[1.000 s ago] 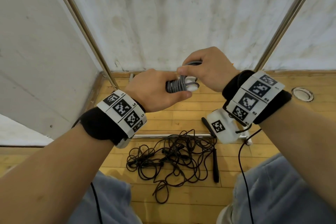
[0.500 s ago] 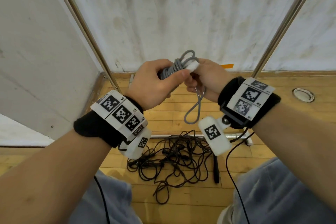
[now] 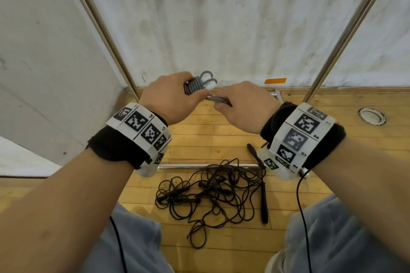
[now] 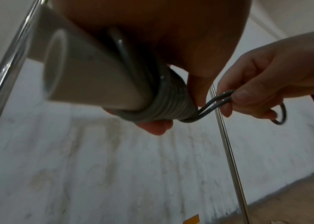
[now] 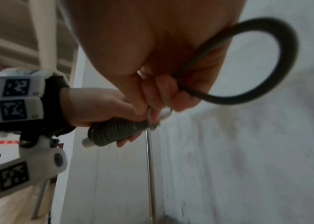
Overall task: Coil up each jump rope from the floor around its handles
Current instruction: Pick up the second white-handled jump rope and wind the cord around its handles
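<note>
Left hand (image 3: 170, 97) curled around white handles (image 4: 87, 78) of grey jump rope (image 3: 196, 85), fingers wrapped over the tight grey coils, bundle held up in front of the white wall (image 3: 221, 17), well above the floor. Coils stacked side by side along the handles, white handle tips poking out at both ends of the wrap. Two small grey loops sticking up from the top of the bundle in the head view.

Right hand (image 3: 241, 106) just beside the left, thumb and fingers (image 4: 242, 97) pinching a doubled strand of the same grey rope where it leaves the coils; free end loop (image 5: 267, 60) curving out past the palm. Strand taut between the two hands.

Black jump rope (image 3: 208, 193) lying in a loose tangle on the wooden floor (image 3: 210, 131) below the hands, between the knees, uncoiled. One black handle (image 3: 264, 201) straight along the tangle's right edge, another black handle end (image 3: 255, 155) near the right wrist band.

Metal poles (image 3: 104, 29) slanting up on both sides, horizontal metal bar (image 3: 199, 166) on floor behind the tangle. Orange tape (image 3: 275, 80) at wall base. Round floor fitting (image 3: 372, 116) far right.
</note>
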